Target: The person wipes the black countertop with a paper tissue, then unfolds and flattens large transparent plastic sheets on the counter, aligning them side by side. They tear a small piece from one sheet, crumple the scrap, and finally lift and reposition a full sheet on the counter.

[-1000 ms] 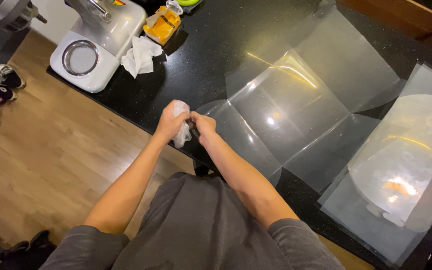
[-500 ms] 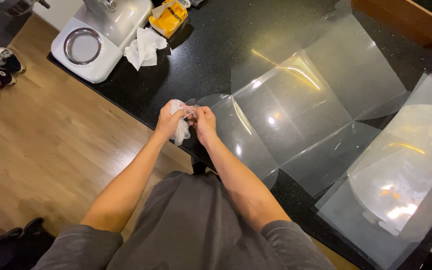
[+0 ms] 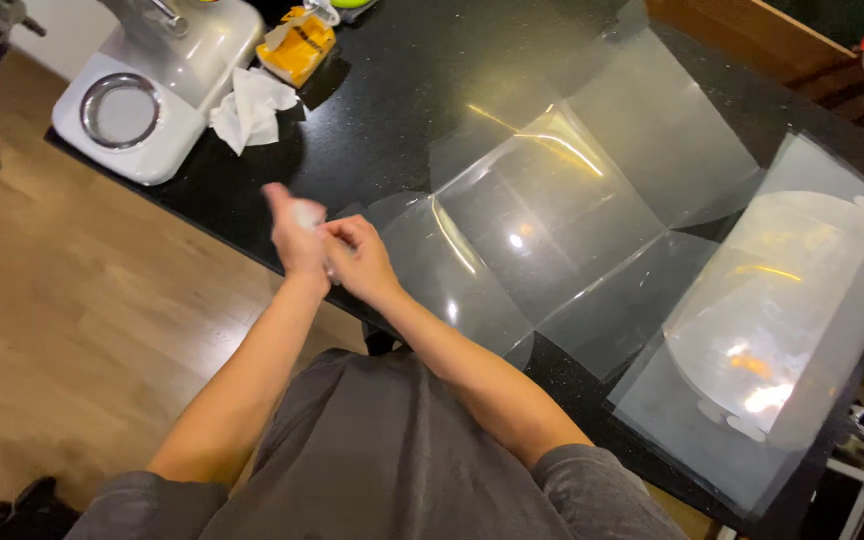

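Motion-blurred at the counter (image 3: pixel 402 120) edge: left hand (image 3: pixel 297 240) smeared, fingers (image 3: pixel 277 197) hard to separate, closed round a small white wad (image 3: pixel 307 213), mostly hidden. Right hand (image 3: pixel 360 262) pressed against it, fingertips curled onto the wad. Clear plastic sheet (image 3: pixel 552 220) just beside, flat on black counter. Stand mixer (image 3: pixel 147 90) cut off at top.

I saw a small white wad (image 3: pixel 307 213), crumpled and soft like tissue, pinched between my left hand (image 3: pixel 297 240) and right hand (image 3: pixel 362 262). It sat mostly hidden by my fingers, held above the near edge of the black desk (image 3: pixel 392 110), blurred in the view.
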